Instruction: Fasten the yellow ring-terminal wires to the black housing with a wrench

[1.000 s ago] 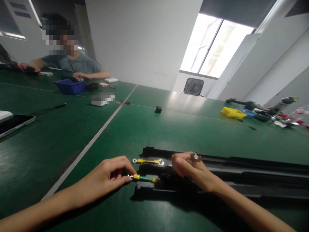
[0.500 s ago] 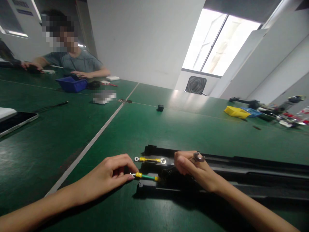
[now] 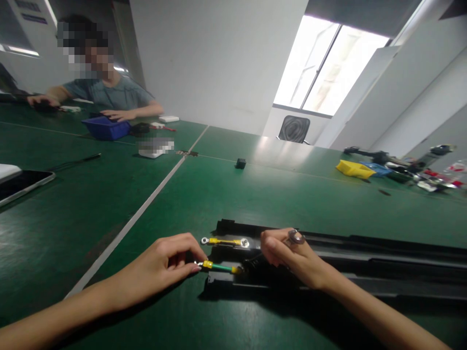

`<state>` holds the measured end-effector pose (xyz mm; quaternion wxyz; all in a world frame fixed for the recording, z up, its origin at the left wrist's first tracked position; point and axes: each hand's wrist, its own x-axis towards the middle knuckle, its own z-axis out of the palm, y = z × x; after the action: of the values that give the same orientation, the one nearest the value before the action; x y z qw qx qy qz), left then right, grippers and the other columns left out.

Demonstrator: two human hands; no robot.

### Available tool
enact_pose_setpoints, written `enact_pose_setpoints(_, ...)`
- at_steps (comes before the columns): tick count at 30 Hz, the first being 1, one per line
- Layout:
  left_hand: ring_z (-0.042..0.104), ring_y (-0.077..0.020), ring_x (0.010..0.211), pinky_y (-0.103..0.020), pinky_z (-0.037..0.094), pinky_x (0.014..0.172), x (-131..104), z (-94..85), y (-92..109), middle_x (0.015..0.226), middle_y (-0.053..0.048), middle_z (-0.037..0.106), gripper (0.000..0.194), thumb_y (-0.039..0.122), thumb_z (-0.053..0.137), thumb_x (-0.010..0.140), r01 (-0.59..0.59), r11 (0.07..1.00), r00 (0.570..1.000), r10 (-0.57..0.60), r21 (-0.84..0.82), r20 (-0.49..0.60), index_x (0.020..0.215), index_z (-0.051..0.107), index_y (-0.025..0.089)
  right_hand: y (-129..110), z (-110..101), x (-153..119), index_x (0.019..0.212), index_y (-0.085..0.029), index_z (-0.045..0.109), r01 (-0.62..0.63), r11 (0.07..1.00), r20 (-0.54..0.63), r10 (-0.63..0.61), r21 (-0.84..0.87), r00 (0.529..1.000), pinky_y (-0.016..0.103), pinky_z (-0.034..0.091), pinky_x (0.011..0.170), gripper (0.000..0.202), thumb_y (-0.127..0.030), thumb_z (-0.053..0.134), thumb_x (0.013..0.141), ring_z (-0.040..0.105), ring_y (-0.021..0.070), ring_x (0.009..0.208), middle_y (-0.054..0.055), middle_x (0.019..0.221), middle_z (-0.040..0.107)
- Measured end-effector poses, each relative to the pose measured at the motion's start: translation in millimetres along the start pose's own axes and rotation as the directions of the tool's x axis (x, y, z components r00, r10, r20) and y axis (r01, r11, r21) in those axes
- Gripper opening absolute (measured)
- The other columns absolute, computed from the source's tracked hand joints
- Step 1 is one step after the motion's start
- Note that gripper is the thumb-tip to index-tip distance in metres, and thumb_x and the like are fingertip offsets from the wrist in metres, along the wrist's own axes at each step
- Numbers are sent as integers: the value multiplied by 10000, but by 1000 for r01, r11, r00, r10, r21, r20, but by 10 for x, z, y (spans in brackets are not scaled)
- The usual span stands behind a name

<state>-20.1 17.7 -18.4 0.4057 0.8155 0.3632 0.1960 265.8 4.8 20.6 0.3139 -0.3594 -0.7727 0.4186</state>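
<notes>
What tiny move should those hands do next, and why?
Probably steady the green-and-yellow lead with the left hand: that hand pinches it at one end, while the right hand, seemingly gripping a metal tool, sits close to the other, where a slip could nudge it.

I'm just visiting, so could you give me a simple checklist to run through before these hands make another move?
1. Left hand on the green lead: ok, thumb and finger pinch its metal end.
2. Right hand on the metal tool: ok, the fingers are curled around it, though most of it is hidden.
3. Green lead's other end fastened: cannot tell, it is lost in the dark beside the right hand.
4. Yellow lead clear of the left fingers: ok, it lies just beyond them.
5. Black rails resting on the table: ok.
6. Co-worker's hands out of the way: ok, they are across the table.
</notes>
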Motion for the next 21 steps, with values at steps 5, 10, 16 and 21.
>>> enact_pose_setpoints(5,500,-117,644,-202,366,558,-1,-3,8,902,-12,599,131,187,546,911,7,1000,1000,-7,0,9,964,665,205,-19,1,-13,586,-157,494,-27,999,25,27,17,999,223,309,473,506,-488,413,960,395,96,505,-17,551,435)
enact_pose_setpoints(10,498,-115,638,-201,367,559,2,-6,13,899,-12,599,134,180,545,911,0,1000,1000,0,-4,11,965,665,203,-24,-2,-10,584,-153,496,-16,999,29,15,29,999,223,310,474,509,-487,415,961,399,95,501,-15,548,439)
enact_pose_setpoints(16,506,-114,648,-198,369,564,-4,-8,-15,905,-3,602,123,193,555,910,-3,1000,1000,3,0,13,961,664,215,14,-3,-2,576,-153,482,8,999,0,-8,44,1000,219,303,470,528,-498,393,966,383,90,494,-19,536,422)
enact_pose_setpoints(21,501,-113,648,-196,362,557,-7,-6,-24,909,-2,600,129,188,554,909,0,1000,1000,0,7,4,969,663,220,10,2,-2,588,-154,484,-13,999,-18,13,44,1000,217,293,459,529,-519,391,960,366,89,488,-23,538,409)
